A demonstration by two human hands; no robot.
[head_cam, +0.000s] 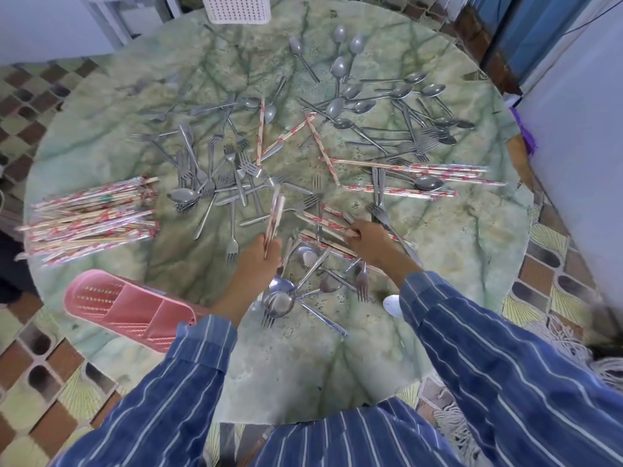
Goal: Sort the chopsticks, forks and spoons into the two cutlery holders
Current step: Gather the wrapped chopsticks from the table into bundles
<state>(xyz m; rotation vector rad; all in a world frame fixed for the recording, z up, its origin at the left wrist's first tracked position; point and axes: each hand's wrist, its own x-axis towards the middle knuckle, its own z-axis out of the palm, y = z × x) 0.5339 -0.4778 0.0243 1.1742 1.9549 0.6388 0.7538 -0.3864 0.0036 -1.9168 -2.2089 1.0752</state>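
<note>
Gripping a blurred bundle of wrapped chopsticks [274, 214] in the curled left hand [259, 256], pinching the end of another wrapped pair [323, 223] with the right hand [369, 241], long axis running left and away over the table [455, 251]. Lying on its side beside the left arm, the pink cutlery holder [135, 306]; cut off at the far edge, the white holder [236, 8].

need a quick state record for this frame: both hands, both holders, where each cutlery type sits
left hand: grips a chopstick bundle, raised off the table
right hand: pinches a wrapped pair lying among the near cutlery
pink holder: near left edge, compartments look empty
white holder: far edge, inside not visible
chopstick pile: left side
forks: mostly centre
spoons: mostly far right
</note>
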